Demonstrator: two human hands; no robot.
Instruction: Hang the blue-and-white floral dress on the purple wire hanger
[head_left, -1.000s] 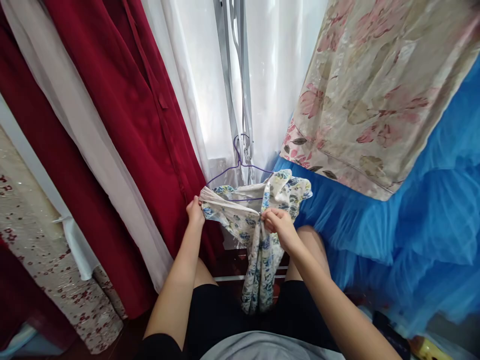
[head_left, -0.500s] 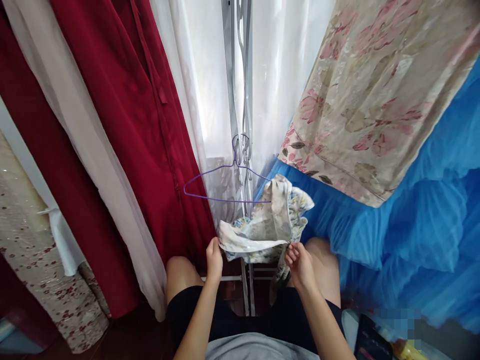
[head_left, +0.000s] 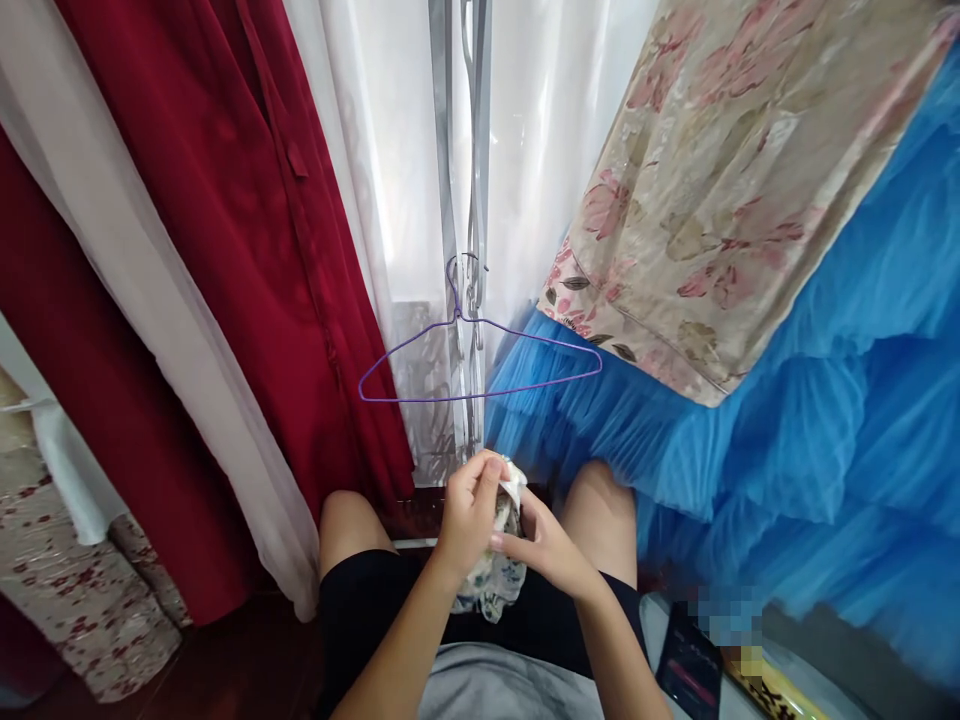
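A small white garment with a blue-and-green floral print (head_left: 491,590) is bunched between my hands, over my lap. My left hand (head_left: 466,515) pinches its white edge near the top. Close against it, my right hand (head_left: 551,545) is closed round the other side of the cloth, thumb toward my left hand; its fingertips are partly hidden behind the fabric. Just beyond my hands, a purple wire hanger (head_left: 420,400) hangs bare by its hook from a metal stand (head_left: 442,130).
Red fabric (head_left: 202,200) and pale drapes hang to the left. On the right hang a floral cloth (head_left: 697,230) and ruffled blue tulle (head_left: 750,460). White curtain (head_left: 555,120) backs the stand. A phone (head_left: 690,660) lies at lower right beside a yellow packet (head_left: 772,685).
The floral garment has come off the hanger's right end and down toward my lap. My hands have drawn together, bunching the edge that was stretched between them.
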